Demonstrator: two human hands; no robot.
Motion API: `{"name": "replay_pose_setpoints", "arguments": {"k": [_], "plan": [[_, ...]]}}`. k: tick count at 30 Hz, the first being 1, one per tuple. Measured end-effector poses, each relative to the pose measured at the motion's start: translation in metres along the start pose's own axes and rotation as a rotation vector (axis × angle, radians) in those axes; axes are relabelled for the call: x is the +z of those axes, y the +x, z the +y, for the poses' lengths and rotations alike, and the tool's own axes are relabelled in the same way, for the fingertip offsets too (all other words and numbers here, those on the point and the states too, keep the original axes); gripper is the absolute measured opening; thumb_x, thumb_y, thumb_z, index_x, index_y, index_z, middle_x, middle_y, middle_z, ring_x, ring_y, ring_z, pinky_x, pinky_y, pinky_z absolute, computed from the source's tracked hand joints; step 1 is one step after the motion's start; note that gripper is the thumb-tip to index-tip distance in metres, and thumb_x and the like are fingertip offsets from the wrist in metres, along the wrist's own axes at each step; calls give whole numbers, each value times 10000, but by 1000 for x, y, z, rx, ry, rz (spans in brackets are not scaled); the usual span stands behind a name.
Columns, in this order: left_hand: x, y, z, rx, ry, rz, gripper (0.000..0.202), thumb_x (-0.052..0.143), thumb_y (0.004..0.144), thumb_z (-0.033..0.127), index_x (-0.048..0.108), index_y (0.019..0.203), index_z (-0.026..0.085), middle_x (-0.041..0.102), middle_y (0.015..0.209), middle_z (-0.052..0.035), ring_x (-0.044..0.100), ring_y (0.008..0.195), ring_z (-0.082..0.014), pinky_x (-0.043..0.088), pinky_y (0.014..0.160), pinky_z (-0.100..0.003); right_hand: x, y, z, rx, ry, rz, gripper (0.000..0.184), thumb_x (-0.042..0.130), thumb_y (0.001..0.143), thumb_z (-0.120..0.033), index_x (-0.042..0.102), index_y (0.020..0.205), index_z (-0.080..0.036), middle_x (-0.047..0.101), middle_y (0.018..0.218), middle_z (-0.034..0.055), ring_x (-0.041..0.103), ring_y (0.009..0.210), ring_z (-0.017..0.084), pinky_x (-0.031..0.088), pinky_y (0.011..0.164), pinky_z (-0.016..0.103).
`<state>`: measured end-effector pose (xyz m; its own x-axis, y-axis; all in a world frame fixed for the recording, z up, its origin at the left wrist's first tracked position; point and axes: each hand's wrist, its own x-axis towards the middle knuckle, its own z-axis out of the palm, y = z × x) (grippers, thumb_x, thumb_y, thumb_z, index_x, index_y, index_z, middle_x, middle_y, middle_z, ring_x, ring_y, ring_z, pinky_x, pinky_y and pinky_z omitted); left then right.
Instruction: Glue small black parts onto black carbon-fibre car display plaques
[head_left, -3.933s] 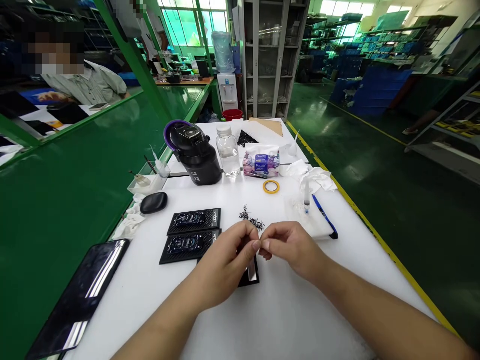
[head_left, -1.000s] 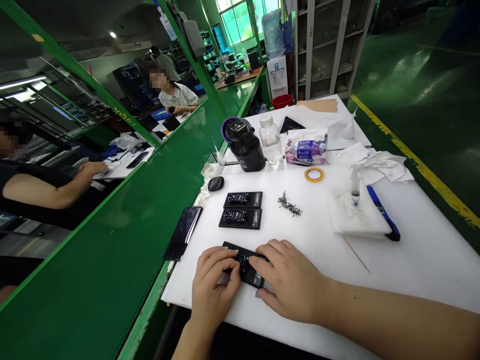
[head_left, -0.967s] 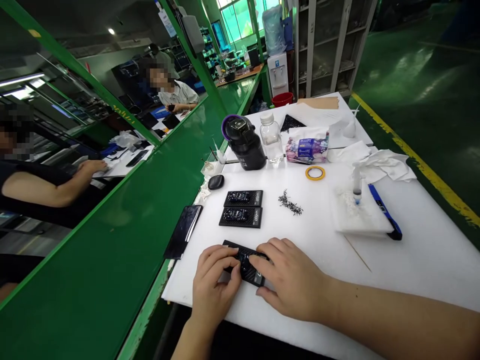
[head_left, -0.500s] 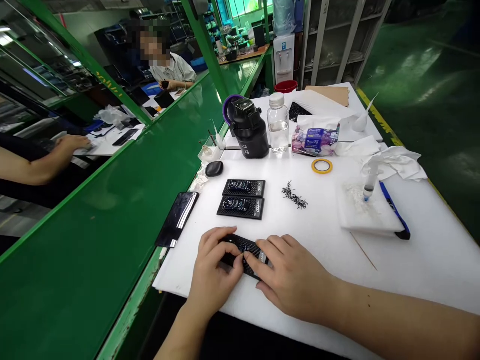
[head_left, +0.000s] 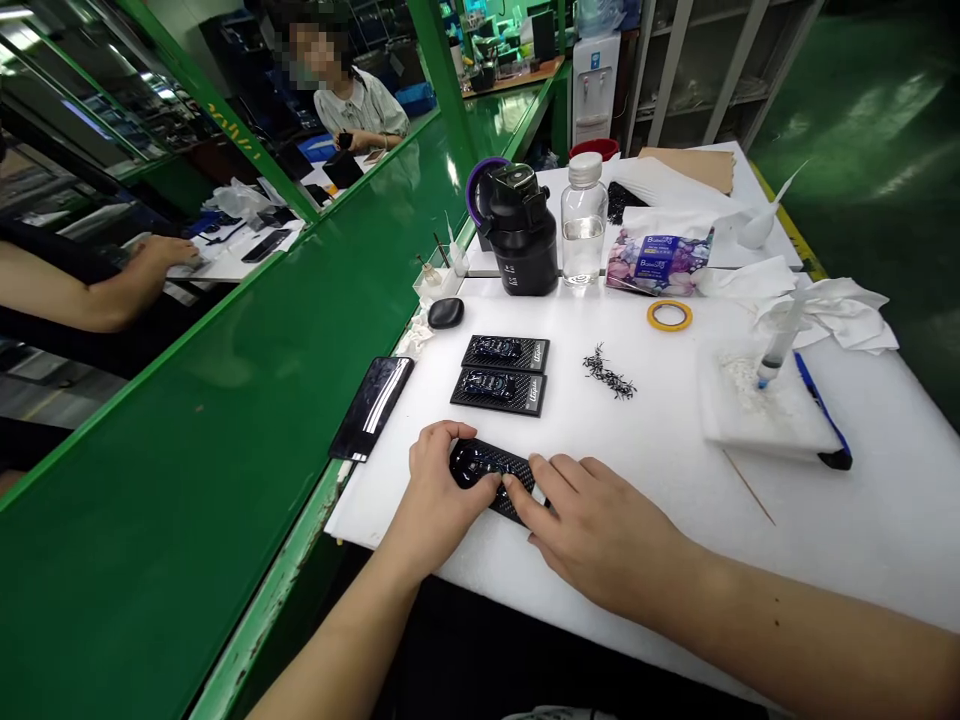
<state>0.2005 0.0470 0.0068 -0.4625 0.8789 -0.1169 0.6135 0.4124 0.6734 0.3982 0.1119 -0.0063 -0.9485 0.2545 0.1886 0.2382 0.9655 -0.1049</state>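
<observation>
A small black carbon-fibre-patterned plate (head_left: 487, 468) lies flat on the white table (head_left: 660, 500) near its front edge. My left hand (head_left: 439, 500) presses on the plate's left part with fingertips curled over it. My right hand (head_left: 600, 530) lies at its right end, fingertips touching the plate. Two more matching black plates (head_left: 501, 372) sit side by side just beyond. A little heap of tiny black parts (head_left: 609, 372) lies to their right.
Dark phone (head_left: 373, 405) at the table's left edge. Black jug with purple lid (head_left: 521, 240), water bottle (head_left: 583, 220), wipes packet (head_left: 660, 262), yellow tape ring (head_left: 669, 315), white block with syringe (head_left: 769, 395), blue pen, tissues. Green conveyor (head_left: 225, 420) on the left; other people sit beyond it.
Earlier my hands held a small part above the table; now both press on the black plate lying flat. Over the last second the view shifted; the hands stayed on the plate.
</observation>
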Motion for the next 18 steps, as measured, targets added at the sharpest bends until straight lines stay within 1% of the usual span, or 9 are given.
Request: {"name": "replay_pose_setpoints", "arguments": {"k": [3,8,13,18], "plan": [[1,1,1,-11,-17,18,377,660,723,287,516,1070,253,512,1206,-50,440,1222,-285,359,1060,-497,0,-1,1,-10,-3,17,525,471,932,-230,438,1428,-60,537,1302,250,543,1006,320,440,749,424],[1,-1,0,6,-21,25,380,670,728,293,521,1076,257,519,1203,-48,452,1223,-281,367,1055,-486,-5,1,5,32,108,10,503,504,939,-326,489,1401,-126,583,1241,192,536,1008,307,441,772,427],[3,-4,-2,7,-15,55,418,674,732,287,504,1113,261,503,1252,-53,427,1259,-284,350,1076,-493,-6,1,4,51,111,9,501,476,948,-301,462,1424,-143,566,1270,193,533,1007,309,431,773,435],[2,-1,-5,41,-27,9,399,657,752,295,497,1116,263,477,1300,-46,399,1292,-269,325,1105,-486,-3,0,3,48,91,4,483,467,953,-282,470,1414,-136,562,1275,190,529,1022,312,426,767,433]]}}
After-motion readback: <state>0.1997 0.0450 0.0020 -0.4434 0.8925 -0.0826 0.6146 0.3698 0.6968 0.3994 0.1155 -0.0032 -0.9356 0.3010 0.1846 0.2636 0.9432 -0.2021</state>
